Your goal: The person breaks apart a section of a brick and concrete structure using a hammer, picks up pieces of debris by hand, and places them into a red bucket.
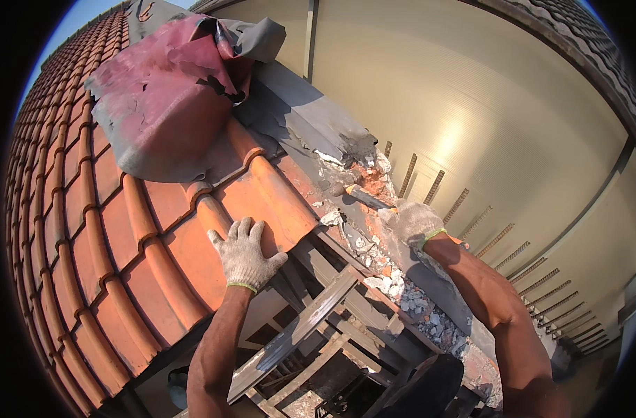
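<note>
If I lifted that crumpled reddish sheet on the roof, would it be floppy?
The reddish sheet probably flops, since it drapes in loose folds over the tiles. It might rip easily, because its holes look torn.

From where I stood, the roof tiles (123, 230) filling the left looked like fired clay, mostly smooth with a faint sheen. The crumpled sheet (165, 97) at upper left seemed rubbery, creased and largely matt. Knitted cloth, matt and slightly fuzzy, covered the left hand (247, 256) and the right hand (414, 221); the dark tool handle (370, 198) near centre looked smooth. The rubble (387, 279) was rough masonry, the rods (495, 240) at right ribbed metal, the wall (464, 104) satin-glossy.
</note>
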Motion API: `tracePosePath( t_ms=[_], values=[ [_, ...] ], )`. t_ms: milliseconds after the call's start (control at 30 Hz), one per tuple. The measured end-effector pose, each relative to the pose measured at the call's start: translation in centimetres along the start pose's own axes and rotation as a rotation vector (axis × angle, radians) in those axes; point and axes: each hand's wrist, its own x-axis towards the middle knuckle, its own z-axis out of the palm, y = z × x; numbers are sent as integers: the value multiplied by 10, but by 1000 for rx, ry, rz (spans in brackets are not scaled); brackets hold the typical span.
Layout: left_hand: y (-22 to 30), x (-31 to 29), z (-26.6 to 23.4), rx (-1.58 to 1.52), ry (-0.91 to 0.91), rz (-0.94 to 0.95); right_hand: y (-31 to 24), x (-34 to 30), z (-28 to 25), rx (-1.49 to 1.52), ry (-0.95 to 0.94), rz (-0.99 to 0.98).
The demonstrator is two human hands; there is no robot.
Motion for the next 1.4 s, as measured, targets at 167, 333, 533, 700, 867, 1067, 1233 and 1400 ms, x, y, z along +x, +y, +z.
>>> tracePosePath(
  t_ms=[167,333,533,700,867,1067,1233,1400],
  values=[
    [-3,0,-6,23,-59,-11,-19,-37,10,-110,286,-623],
    [6,1,3,-16,-5,31,17,20,-19,-149,31,-121],
    [-6,-3,-1,4,-7,-10,-39,-34,-15,-157,41,-368],
    [6,2,4,-11,-8,44,9,-2,-31,-140,-42,-170],
    [5,-1,0,-2,-9,-1,-10,-3,-20,-137,-7,-131],
    [-4,-2,1,-7,8,10,-16,-19,-9,-150,29,-557],
    [1,5,-6,9,-25,9,15,26,-15,-106,24,-72],
    [2,3,3,6,-9,33,44,18,61,65,357,-381]
  ],
)
